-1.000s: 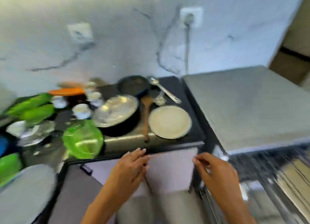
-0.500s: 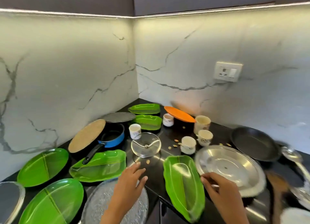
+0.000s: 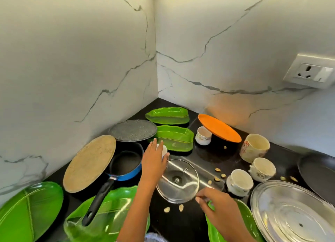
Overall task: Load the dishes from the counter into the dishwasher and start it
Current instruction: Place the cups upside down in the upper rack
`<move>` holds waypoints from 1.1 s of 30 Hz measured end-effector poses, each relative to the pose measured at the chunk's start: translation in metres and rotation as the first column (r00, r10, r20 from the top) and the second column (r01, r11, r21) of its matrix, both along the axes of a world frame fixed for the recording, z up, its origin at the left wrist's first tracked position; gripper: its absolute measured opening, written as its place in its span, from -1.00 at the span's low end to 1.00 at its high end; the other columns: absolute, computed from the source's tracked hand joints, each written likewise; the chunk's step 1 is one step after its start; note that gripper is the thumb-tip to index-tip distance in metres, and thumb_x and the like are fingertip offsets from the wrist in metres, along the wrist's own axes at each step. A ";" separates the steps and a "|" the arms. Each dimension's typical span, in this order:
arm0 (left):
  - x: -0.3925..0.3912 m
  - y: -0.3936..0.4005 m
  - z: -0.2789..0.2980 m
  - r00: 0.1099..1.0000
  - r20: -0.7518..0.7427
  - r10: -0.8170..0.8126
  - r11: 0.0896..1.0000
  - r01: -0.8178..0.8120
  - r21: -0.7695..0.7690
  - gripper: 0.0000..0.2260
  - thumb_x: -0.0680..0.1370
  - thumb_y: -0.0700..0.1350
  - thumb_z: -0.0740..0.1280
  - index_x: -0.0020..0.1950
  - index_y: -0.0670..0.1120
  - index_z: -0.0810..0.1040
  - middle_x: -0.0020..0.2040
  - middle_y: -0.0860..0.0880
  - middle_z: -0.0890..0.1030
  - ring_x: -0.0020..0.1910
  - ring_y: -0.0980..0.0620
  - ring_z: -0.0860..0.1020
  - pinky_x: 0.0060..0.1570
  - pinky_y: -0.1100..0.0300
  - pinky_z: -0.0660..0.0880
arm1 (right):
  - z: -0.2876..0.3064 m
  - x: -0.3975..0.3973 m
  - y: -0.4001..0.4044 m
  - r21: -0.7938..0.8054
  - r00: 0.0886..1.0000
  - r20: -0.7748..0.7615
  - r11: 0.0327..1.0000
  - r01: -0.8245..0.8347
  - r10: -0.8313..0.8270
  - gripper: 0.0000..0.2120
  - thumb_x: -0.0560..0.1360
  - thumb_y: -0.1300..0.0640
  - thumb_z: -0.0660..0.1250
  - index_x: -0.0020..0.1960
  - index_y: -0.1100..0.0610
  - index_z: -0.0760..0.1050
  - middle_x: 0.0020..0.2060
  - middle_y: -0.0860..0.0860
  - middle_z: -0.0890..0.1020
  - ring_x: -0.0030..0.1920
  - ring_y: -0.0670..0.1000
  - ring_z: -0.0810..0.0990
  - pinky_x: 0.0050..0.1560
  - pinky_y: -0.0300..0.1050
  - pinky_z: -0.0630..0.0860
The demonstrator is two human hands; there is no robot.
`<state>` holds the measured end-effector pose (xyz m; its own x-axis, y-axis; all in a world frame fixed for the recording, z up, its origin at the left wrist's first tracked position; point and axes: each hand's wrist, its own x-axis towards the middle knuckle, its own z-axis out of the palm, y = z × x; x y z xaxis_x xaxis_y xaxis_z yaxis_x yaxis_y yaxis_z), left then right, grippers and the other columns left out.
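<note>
Dishes crowd the black corner counter (image 3: 208, 155). My left hand (image 3: 153, 163) reaches over to a small white cup (image 3: 164, 150) behind the glass lid (image 3: 178, 181); its fingers lie on the cup's left side and its thumb on the right. With curled fingertips, my right hand (image 3: 216, 208) pinches the lid's near right rim. Close by stand a blue saucepan (image 3: 126, 166), three more cups (image 3: 239, 182), a flowered mug (image 3: 254, 147), an orange plate (image 3: 219, 127), a steel platter (image 3: 293, 212) and several green leaf plates (image 3: 174, 139). No dishwasher is in view.
A round tan board (image 3: 89, 163) leans on the saucepan, with a grey round plate (image 3: 133, 130) behind it. A black pan (image 3: 319, 174) sits at the right edge. Nut-like crumbs (image 3: 217, 174) lie scattered on the counter. Marble walls meet in the corner; a socket (image 3: 310, 71) is on the right wall.
The view swung left from the counter's end to the corner. My left hand moved forward onto the small white cup; my right hand moved left from the platter to the lid's rim.
</note>
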<state>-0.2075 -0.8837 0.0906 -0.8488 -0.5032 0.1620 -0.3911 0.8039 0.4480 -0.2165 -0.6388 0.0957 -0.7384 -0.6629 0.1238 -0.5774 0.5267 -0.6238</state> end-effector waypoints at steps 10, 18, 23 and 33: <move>-0.036 -0.014 -0.011 0.950 0.312 -0.011 0.992 0.050 -0.119 -0.55 0.58 0.00 0.24 0.42 -0.10 0.24 0.35 -0.16 0.28 0.33 -0.14 0.26 0.16 0.07 0.38 | -0.004 -0.019 0.014 0.029 0.998 -0.002 0.998 0.061 -0.061 -0.75 0.36 -0.23 0.15 -0.02 -0.21 0.47 -0.20 -0.30 0.60 -0.20 -0.34 0.55 -0.28 -0.33 0.51; -0.005 0.024 0.048 0.982 -0.184 -0.047 0.979 0.009 -0.203 -0.55 0.50 -0.11 0.38 0.36 -0.18 0.42 0.26 -0.30 0.41 0.22 -0.29 0.38 -0.10 -0.10 0.51 | 0.006 -0.014 0.064 -0.047 0.985 -0.039 0.985 0.167 -0.169 -0.83 0.41 -0.16 0.23 -0.10 -0.16 0.55 -0.22 -0.33 0.60 -0.20 -0.34 0.55 -0.24 -0.42 0.48; 0.013 0.126 0.069 0.888 -0.383 -0.256 0.966 0.228 -0.119 -0.51 0.53 0.13 0.26 0.35 -0.14 0.43 0.23 -0.22 0.46 0.19 -0.19 0.41 0.00 -0.02 0.47 | 0.017 0.009 0.123 -0.127 0.948 -0.039 0.943 0.308 -0.315 -0.80 0.43 -0.16 0.22 -0.11 -0.11 0.56 -0.21 -0.29 0.61 -0.20 -0.30 0.57 -0.23 -0.27 0.51; 0.081 0.436 0.048 0.507 -0.389 -0.769 0.550 0.835 0.001 -0.54 0.46 0.11 0.21 0.31 -0.04 0.43 0.20 -0.14 0.46 0.17 -0.14 0.42 0.13 0.07 0.42 | 0.005 0.171 0.385 -0.122 0.597 -0.011 0.594 0.795 -0.802 -0.84 0.45 -0.07 0.24 -0.09 -0.05 0.56 -0.21 -0.15 0.64 -0.21 -0.14 0.57 -0.24 -0.27 0.48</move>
